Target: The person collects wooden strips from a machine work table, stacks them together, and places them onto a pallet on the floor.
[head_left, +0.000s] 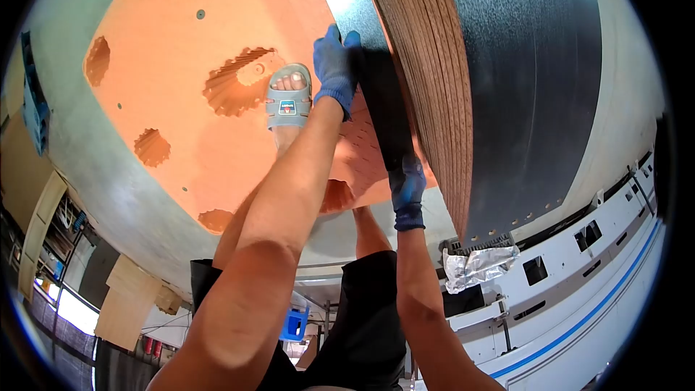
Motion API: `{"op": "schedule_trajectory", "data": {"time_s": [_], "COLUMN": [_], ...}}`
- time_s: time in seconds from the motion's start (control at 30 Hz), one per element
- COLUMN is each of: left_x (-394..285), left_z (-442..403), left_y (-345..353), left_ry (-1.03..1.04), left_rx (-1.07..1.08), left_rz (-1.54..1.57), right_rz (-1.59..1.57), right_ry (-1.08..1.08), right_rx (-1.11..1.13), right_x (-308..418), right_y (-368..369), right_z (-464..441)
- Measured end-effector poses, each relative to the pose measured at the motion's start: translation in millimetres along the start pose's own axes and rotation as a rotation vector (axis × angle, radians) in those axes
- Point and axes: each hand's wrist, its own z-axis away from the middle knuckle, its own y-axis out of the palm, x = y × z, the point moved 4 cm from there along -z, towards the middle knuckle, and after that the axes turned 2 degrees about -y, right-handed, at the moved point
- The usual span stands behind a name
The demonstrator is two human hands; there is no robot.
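Your left hand (pixel 336 65), in a blue knit glove, closes on the long left edge of the dark panel (pixel 381 98), its fingers wrapped there rather than spread. Your right hand (pixel 409 187), gloved the same way, grips the panel at its near end, with part of the fingers hidden from view. The panel runs between your hands and on toward the top of the view; its far part shines, while the nearer part is black. Just beside it on the right is a stack of boards (pixel 434 87), showing brown, lined edges, topped by a wide dark face (pixel 528 87) with a row of small holes along its near end. To the left is an orange sheet (pixel 166 65) with scalloped hollows, and your foot in a grey sandal (pixel 287 107) shows against it, next to one hollow. Crumpled foil (pixel 479 268) is near the stack's near end, and a white machine (pixel 557 318) with a blue stripe fills the lower right.
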Motion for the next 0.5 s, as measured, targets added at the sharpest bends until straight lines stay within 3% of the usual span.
{"op": "schedule_trajectory", "data": {"time_s": [0.07, 0.23, 0.5], "left_x": [-2.8, 0.7, 7.0], "left_z": [-2.7, -14.7, -22.7], "left_y": [-0.2, 6.2, 14.8], "left_ry": [-0.004, 0.03, 0.065], "left_rx": [0.081, 0.115, 0.13], "left_rz": [-0.072, -0.1, 0.217], "right_rz": [-0.026, 0.03, 0.11], "right_ry": [-0.067, 0.017, 0.05], "right_rx": [0.083, -0.062, -0.114], "right_x": [-6.4, -10.3, -3.5], "right_y": [-8.8, -18.8, 0.4], "right_z": [-4.8, -4.8, -29.1]}}
